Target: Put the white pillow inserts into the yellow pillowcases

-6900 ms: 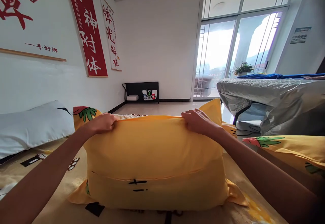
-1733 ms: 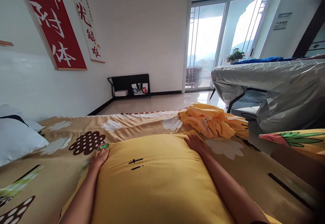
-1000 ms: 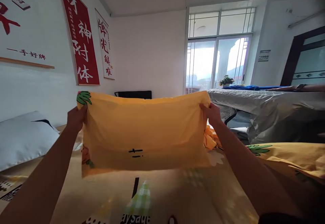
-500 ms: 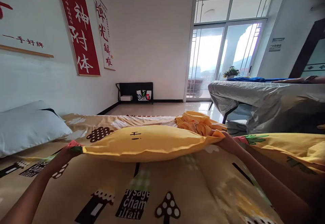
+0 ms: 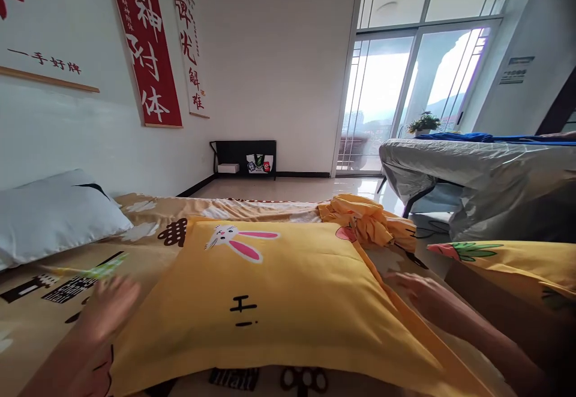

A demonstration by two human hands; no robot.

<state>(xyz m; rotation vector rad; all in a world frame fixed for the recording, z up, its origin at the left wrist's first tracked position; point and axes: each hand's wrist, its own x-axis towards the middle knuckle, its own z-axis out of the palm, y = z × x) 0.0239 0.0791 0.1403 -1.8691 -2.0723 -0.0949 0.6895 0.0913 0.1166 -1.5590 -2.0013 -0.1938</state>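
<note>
A yellow pillow (image 5: 297, 283) with a printed rabbit and the letters "Hi" lies flat on the patterned bedspread (image 5: 148, 205), a wide flange around its edges. My left hand (image 5: 112, 304) is over the bedspread beside the pillow's left edge, somewhat blurred, its fingers apart and holding nothing. Just off the right edge is my right hand (image 5: 418, 295), fingers stretched towards the pillow with nothing in them. Whether its fingertips touch the flange is hard to see. Behind the pillow's far right corner sits a crumpled yellow cloth (image 5: 369, 220).
A white pillow (image 5: 58, 217) rests at the left by the wall. Another yellow pillow (image 5: 517, 265) lies at the right. Beyond it stands a table under a grey cover (image 5: 450, 160), and a black low stand (image 5: 243, 151) is at the back wall.
The yellow pillow, held up by both ends before, now lies flat with its rabbit side showing. Both hands have let go of it. The view has tilted slightly.
</note>
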